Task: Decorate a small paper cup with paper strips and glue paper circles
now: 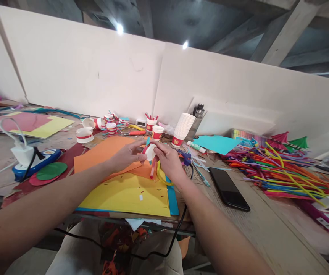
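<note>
Both my hands meet over the coloured paper in the middle of the table. My left hand (128,154) and my right hand (168,160) are closed together on a small white paper cup piece (150,152) with red trim. Coloured paper strips hang from it: a teal strip sticks up above it, and a red strip (152,172) and a yellow loop (161,175) hang below. Under my hands lie an orange sheet (101,152) and a yellow sheet (124,194) dotted with small paper scraps.
A black phone (229,189) lies right of my hands. A heap of coloured straws (284,175) fills the right side. A stack of white cups (183,130), cut cup pieces, a glue stick and a teal sheet sit behind. A white charger on a blue power strip (35,162) stands left.
</note>
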Demonstrator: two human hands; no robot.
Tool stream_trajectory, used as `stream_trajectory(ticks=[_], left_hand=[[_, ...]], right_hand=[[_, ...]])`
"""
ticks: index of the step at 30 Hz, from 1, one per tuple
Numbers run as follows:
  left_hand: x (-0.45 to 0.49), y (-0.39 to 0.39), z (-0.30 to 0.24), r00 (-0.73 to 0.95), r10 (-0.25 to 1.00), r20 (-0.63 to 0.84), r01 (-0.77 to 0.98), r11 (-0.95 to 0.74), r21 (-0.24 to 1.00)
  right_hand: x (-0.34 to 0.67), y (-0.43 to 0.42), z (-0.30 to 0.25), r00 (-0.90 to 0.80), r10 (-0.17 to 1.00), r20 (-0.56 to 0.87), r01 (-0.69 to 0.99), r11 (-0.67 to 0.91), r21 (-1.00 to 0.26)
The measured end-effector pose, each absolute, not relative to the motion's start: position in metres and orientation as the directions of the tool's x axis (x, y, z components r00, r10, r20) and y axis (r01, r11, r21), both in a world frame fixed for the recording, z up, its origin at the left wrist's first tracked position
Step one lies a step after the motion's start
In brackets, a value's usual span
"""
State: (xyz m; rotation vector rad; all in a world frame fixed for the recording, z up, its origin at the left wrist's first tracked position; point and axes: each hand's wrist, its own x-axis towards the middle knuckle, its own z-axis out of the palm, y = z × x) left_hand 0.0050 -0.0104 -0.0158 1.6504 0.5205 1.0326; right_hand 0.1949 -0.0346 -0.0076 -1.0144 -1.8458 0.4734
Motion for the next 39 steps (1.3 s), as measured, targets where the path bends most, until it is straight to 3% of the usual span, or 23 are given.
stream_trajectory(ticks=[3, 10, 29, 39], left_hand=[[0.005, -0.008, -0.016, 0.501, 0.767, 0.401, -0.256, -0.311, 0.915], [0.008, -0.003, -0.021, 0.440, 0.799, 0.410, -0.394, -0.239, 0.887], [0.006, -0.009, -0.017, 0.445, 0.802, 0.399, -0.425, -0.203, 0.882], [0.004, -0.006, -0.018, 0.409, 0.792, 0.453, -0.406, -0.287, 0.868]], right_hand=[[0.192, -0.042, -0.004, -0.163, 0.782, 0.602, 0.434, 0.605, -0.668], [0.186, -0.054, 0.002, -0.275, 0.670, 0.689, 0.456, 0.722, -0.520], [0.183, -0.056, 0.005, -0.196, 0.716, 0.670, 0.429, 0.677, -0.598], [0.184, -0.056, 0.004, -0.223, 0.664, 0.713, 0.439, 0.722, -0.535]])
